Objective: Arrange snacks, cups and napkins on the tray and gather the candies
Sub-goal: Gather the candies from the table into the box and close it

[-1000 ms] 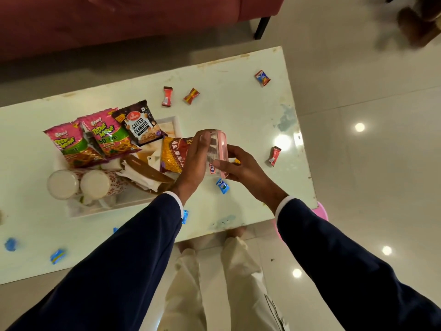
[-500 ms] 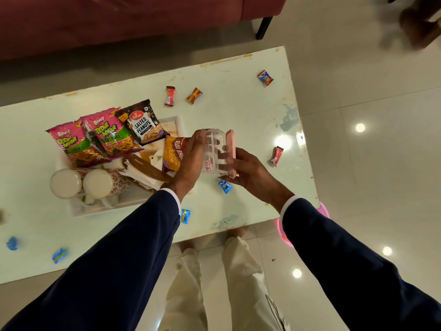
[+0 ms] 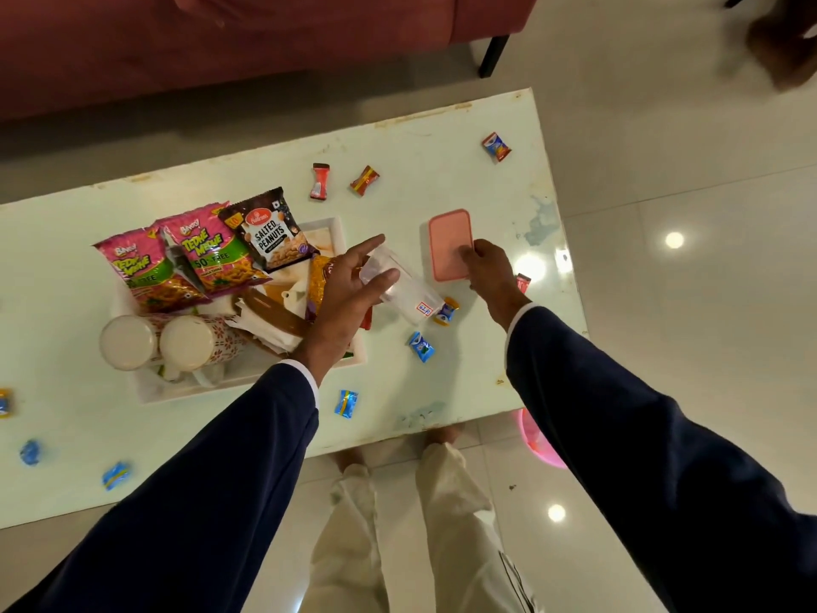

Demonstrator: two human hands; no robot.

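My left hand [image 3: 349, 294] grips a clear plastic container [image 3: 409, 292], tilted just above the table beside the white tray [image 3: 337, 225]. My right hand [image 3: 490, 276] has its fingertips on the container's pink lid [image 3: 448, 241], which lies flat on the table. The tray holds two pink snack packets [image 3: 146, 276], a salted peanuts packet [image 3: 269, 234], an orange packet, two cups [image 3: 128, 342] and napkins [image 3: 269, 331]. Loose candies are scattered around: red ones [image 3: 319, 181] at the back, blue ones [image 3: 421, 346] near the front, and one [image 3: 446, 311] right by the container.
The pale table [image 3: 442, 170] ends just right of my right hand and close to my legs. A red sofa [image 3: 265, 28] stands behind it. A pink tub [image 3: 537, 440] sits on the floor under the front right corner. More candies [image 3: 116, 475] lie at the front left.
The pink lid has come off the container. My right hand carried it to the right and laid it flat on the table, while my left hand kept the container.
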